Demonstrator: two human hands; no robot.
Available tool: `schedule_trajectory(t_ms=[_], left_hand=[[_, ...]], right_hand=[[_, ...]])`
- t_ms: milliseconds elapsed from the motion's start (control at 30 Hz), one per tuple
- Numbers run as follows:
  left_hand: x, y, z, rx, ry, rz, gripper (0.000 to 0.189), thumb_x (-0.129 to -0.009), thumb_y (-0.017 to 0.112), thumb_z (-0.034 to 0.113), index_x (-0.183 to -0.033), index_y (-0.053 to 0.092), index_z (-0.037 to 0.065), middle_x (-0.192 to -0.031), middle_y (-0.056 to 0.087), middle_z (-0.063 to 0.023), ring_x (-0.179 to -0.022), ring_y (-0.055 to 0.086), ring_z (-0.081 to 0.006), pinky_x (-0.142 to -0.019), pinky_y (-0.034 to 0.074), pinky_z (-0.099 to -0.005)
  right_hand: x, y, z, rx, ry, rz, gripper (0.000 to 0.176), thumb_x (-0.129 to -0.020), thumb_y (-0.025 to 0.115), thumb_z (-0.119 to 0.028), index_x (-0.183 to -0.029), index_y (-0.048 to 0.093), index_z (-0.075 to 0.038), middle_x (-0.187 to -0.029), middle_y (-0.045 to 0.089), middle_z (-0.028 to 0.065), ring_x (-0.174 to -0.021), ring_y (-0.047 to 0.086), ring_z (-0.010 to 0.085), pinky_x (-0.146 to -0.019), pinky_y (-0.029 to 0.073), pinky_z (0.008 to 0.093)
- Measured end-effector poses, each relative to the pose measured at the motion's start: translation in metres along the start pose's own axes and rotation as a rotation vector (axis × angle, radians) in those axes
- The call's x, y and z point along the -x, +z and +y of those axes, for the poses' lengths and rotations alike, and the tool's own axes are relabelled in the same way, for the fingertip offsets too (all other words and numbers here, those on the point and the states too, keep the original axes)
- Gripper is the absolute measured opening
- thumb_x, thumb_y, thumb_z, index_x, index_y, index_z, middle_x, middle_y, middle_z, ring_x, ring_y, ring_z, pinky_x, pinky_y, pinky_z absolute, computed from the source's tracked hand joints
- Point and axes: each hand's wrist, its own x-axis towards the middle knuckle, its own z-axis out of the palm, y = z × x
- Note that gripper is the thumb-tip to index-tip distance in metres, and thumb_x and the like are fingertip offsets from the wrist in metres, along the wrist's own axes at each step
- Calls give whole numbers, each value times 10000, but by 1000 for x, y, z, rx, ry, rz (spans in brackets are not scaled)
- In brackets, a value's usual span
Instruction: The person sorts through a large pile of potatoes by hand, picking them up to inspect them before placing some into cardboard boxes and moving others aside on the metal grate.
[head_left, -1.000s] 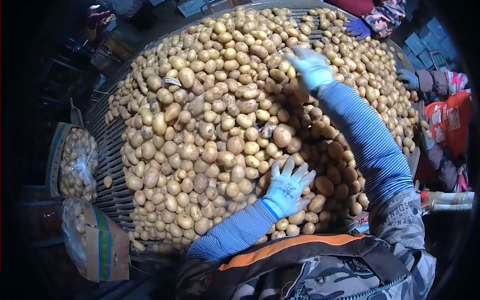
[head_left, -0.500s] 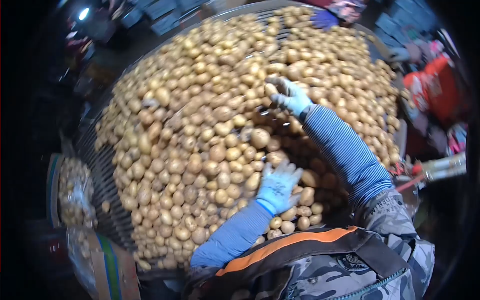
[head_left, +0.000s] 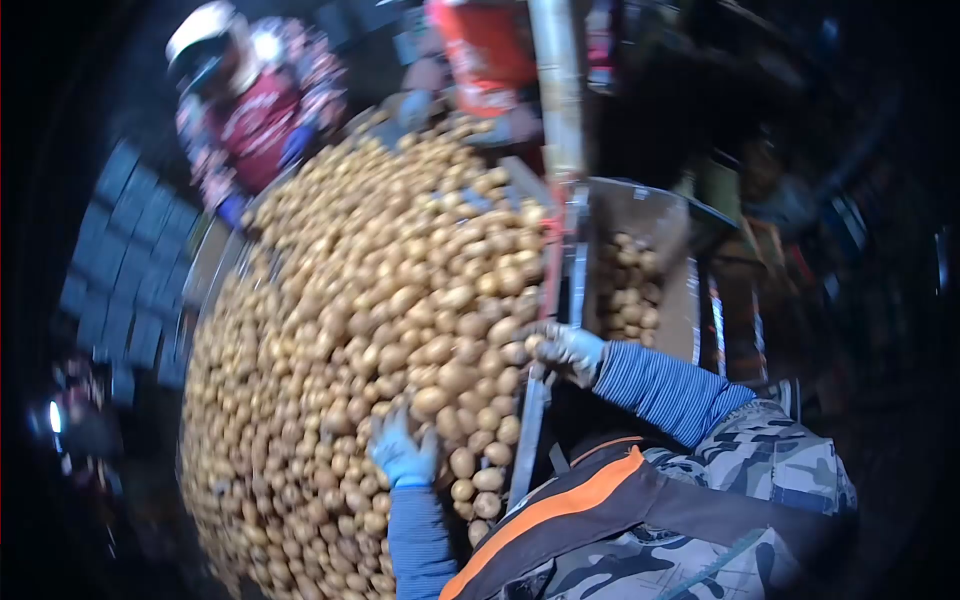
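Resting on the heaped potatoes [head_left: 340,340], my left hand [head_left: 403,450] has its fingers loosely spread, gripping nothing. My right hand [head_left: 565,352] is curled over the table's metal edge [head_left: 529,435], beside them; through the blur I can't tell whether it holds one. Nearby, a box [head_left: 645,208] contains more.

Single head-worn view, looking forward and steeply down past the wearer's camouflage jacket [head_left: 650,565], which enters very near the lens at lower right. The wide, curved field darkens to black at the corners. The left hand [head_left: 405,450], below centre, and the right hand [head_left: 565,352], right of centre, lie at arm's reach. Potatoes [head_left: 350,330] span the left and middle; a co-worker [head_left: 258,120] stands farther off at upper left. Motion blur softens the margins.
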Motion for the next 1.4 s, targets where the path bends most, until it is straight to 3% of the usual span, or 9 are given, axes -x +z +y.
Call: schedule_trajectory(t_ms=[333,533,700,800,900,1000,1033,1167,1400], left_hand=[[-3,24,-8,-146,-79,-61,627,-731,689,388,-1272,509,128,-1297,500,-102,-1326,310,-337,-1024,321,-523],[-15,43,3,322,-185,117,488,-793,657,198,-1228,539,13,-1239,539,-187,-1148,495,-337,-1007,384,-396],[-18,40,77,96,231,502,417,-832,598,189,-1192,560,-18,-1214,557,-196,-1154,489,-341,-1011,362,-434],[-33,36,122,200,358,354,400,-842,588,169,-1191,557,-25,-1209,555,-207,-1127,506,-351,-989,386,-434],[-41,40,150,169,406,240,405,-877,579,165,-1235,524,-16,-1226,554,-187,-1144,513,-302,-990,388,-389],[-39,60,155,304,366,185,396,-883,574,148,-1241,520,-13,-1250,537,-177,-1164,499,-295,-1002,384,-378],[-39,66,156,280,381,197,418,-876,586,136,-1258,505,-13,-1262,528,-172,-1169,496,-290,-1007,380,-376],[-33,78,145,406,318,173,491,-878,580,111,-1328,425,-10,-1308,485,-173,-1200,477,-280,-1023,378,-371],[4,64,108,268,279,210,616,-772,647,161,-1318,433,-27,-1295,495,-211,-1214,463,-319,-1037,356,-393]], right_hand=[[136,-61,-12,-130,-233,33,377,-862,643,-337,-1082,565,-41,-813,653,70,-691,657,155,-552,527,265],[207,-134,-6,-231,-255,305,374,-856,653,-170,-1195,514,-93,-1144,587,39,-895,652,176,-589,552,240],[274,-191,64,-171,-114,383,345,-826,650,-91,-1154,547,-59,-1085,599,62,-745,650,145,-526,523,203],[331,-230,34,-71,-394,316,271,-817,669,-175,-1012,606,3,-1043,615,109,-716,663,197,-533,556,265],[411,-259,39,-146,-641,641,301,-848,646,-223,-1000,597,32,-960,645,152,-862,666,248,-664,590,357],[468,-295,69,278,-378,1092,182,-839,653,-91,-999,632,-7,-1040,640,120,-1013,607,233,-950,449,369],[487,-328,93,566,-387,1150,163,-840,659,-84,-995,653,-36,-1025,642,97,-1028,584,206,-937,433,335],[496,-292,28,249,-695,1509,347,-864,612,-101,-1204,555,-62,-1083,628,35,-925,582,117,-796,452,274],[343,-252,-43,354,-667,845,318,-848,610,-58,-1160,573,-12,-1058,629,60,-878,577,121,-761,466,244]])
